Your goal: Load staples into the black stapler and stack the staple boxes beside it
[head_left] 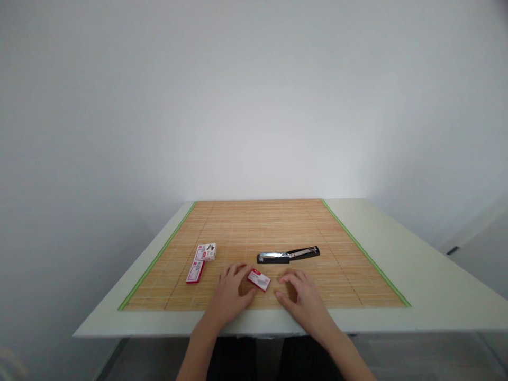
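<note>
The box (259,280) lies on the mat (254,225) between both hands. The left hand (230,297) curves open beside it, contact unclear; the right hand (306,299), loosely open, stands apart. Handling the box seems the step; gripping it would call for closing fingers. Beyond lies the opened stapler (289,256); leftward, other boxes (199,254).

White table (428,275), back edge up to a plain white wall (254,106). On the table, a bamboo mat (262,219) edged in green, with a broader bare strip to its right than to its left. To either side of the table, more pale wall, greyer than behind it. Just past the table's right edge, a small dark thing (452,250), unclear. Below the table, dim grey floor (405,352). Soft light, brightest behind the table.
</note>
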Motion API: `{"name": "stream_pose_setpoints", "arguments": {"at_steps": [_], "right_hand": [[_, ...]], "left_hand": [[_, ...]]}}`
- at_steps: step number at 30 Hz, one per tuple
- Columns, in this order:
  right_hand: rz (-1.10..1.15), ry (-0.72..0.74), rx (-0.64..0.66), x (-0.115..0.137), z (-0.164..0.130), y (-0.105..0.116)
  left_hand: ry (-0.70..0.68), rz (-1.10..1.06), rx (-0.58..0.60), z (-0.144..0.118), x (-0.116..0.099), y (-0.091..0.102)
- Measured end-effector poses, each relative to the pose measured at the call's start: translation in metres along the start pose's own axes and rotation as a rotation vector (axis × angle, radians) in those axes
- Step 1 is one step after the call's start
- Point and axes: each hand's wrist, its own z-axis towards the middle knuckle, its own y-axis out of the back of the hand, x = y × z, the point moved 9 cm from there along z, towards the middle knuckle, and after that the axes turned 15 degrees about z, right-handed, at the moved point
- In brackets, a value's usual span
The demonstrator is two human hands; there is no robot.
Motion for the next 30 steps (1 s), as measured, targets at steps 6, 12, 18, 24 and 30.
{"name": "stream_pose_setpoints", "arguments": {"at_steps": [6,12,18,24,30], "right_hand": [[-0.041,-0.013,0.0,-0.019,-0.001,-0.003],[-0.074,-0.07,0.001,-0.038,0.007,0.013],[-0.082,-0.09,0.02,-0.03,0.02,0.022],[-0.072,-0.014,0.129,-0.017,0.027,0.021],[-0.077,-0.033,0.162,-0.025,0.026,0.036]], "left_hand": [[-0.043,-0.018,0.07,0.015,-0.013,-0.014],[-0.034,-0.046,0.058,0.02,-0.031,-0.024],[-0.071,-0.105,0.035,0.02,-0.032,-0.022],[-0.105,-0.198,0.086,0.02,-0.022,-0.019],[-0.097,-0.218,0.041,0.019,-0.017,-0.02]]}}
